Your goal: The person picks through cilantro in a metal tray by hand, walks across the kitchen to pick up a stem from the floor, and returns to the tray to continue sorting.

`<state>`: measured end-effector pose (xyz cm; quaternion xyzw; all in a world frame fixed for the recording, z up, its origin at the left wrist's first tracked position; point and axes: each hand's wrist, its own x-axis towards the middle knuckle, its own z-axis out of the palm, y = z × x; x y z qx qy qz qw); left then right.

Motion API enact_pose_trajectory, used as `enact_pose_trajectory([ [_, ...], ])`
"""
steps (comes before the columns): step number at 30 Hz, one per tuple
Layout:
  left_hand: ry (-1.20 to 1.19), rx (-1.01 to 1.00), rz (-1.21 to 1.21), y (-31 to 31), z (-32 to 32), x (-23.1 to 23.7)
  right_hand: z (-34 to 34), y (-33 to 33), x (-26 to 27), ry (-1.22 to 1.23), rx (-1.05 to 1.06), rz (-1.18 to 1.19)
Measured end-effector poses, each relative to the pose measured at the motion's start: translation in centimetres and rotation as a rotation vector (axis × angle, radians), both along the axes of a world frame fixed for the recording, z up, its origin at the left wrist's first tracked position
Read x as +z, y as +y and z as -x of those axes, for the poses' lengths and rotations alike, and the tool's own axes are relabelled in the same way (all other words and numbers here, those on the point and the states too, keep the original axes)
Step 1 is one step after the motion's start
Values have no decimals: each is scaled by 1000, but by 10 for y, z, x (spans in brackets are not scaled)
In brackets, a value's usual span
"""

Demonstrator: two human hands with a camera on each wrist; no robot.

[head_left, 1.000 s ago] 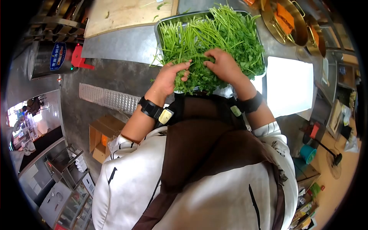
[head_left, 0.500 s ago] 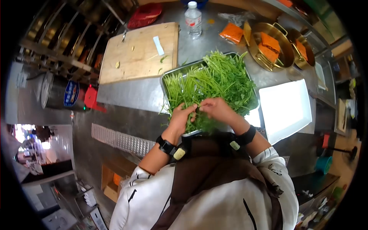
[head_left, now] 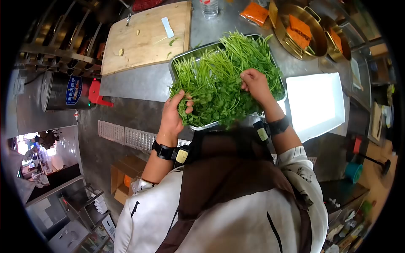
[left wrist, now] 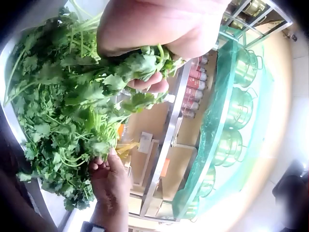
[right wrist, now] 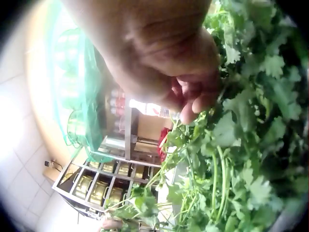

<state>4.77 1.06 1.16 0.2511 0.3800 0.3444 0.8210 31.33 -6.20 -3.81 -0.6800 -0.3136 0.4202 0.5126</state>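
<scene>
Leafy cilantro (head_left: pixel 228 90) heaps up in a metal tray (head_left: pixel 172 69), its pale stems toward the far side and its leaves toward the person. At the tray's near left corner the left hand (head_left: pixel 172 116) holds some cilantro sprigs, the thumb laid over the stems; in the left wrist view leaves poke out between its fingers. The right hand (head_left: pixel 256 86) is over the right half of the heap with fingers curled and fingertips together. Sprigs meet its fingertips in the right wrist view, where the hand (right wrist: pixel 164 63) hides part of the pinch.
Left beyond the tray lies a wooden cutting board (head_left: pixel 143 42) with a paper strip (head_left: pixel 167 27) and scraps. Brass pans (head_left: pixel 301 33) holding orange packets stand at the back right, near a plastic bottle (head_left: pixel 209 7). A white container (head_left: pixel 316 105) sits right of the tray.
The hands worked close together at the tray's near side; now they are apart, the left one at the left corner with sprigs, the right one farther right and over the heap. The head view has shifted.
</scene>
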Motion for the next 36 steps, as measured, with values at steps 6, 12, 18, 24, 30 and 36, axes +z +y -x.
enact_pose_trajectory([
  [6,-151,46,63,5,8,9,-1,-3,-3,-185,100,132],
  [12,-100,57,39,7,14,-5,52,-5,40,-944,155,-253],
  [18,-100,99,88,8,18,-2,63,-2,19,-890,716,-33],
  [24,-405,144,88,14,57,6,60,-15,7,-889,721,-115],
  [30,-558,206,86,20,98,27,60,-28,3,-951,777,-191],
  [36,-525,203,99,16,98,36,60,-34,37,-651,565,-247],
])
